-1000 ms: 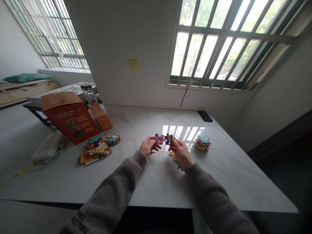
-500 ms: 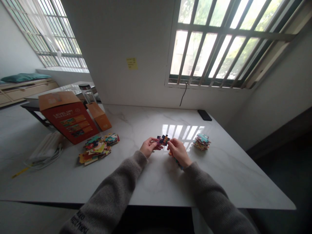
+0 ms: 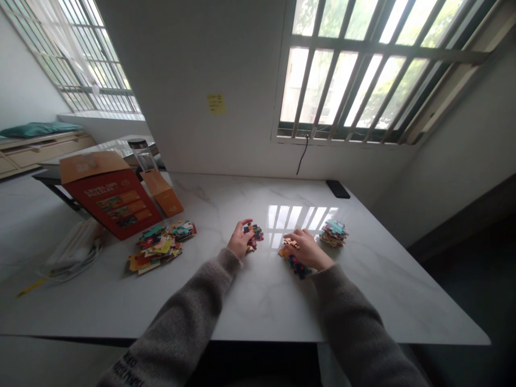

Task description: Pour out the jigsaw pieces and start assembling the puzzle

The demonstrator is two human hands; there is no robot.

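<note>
The left hand [image 3: 241,239] and right hand [image 3: 308,249] sit apart on a white, grey-veined marble table [image 3: 258,306], and grey ribbed-knit sleeves [image 3: 177,317] cross its straight near edge. The left fingers curl against a small cluster of glossy interlocking jigsaw pieces [image 3: 253,235]; whether they grip it, I cannot tell. The right hand lies palm down, fingers extended, on a loose spread of jigsaw pieces [image 3: 295,263] with knobbed, curved edges.

Just beyond the right hand stands a neat stack of jigsaw pieces [image 3: 334,234]. Left of the hands lies a flat, overlapping heap of jigsaw pieces [image 3: 160,250], beside a red cardboard puzzle box [image 3: 105,201] propped on its side, its front reading "LEVEL UP PUZZLES" above a strip of small pictures. An orange cardboard flap [image 3: 165,203] leans by it. A black phone [image 3: 337,188] lies flat near the far edge, and a bundled white cable [image 3: 72,255] sits off the table's left side.
</note>
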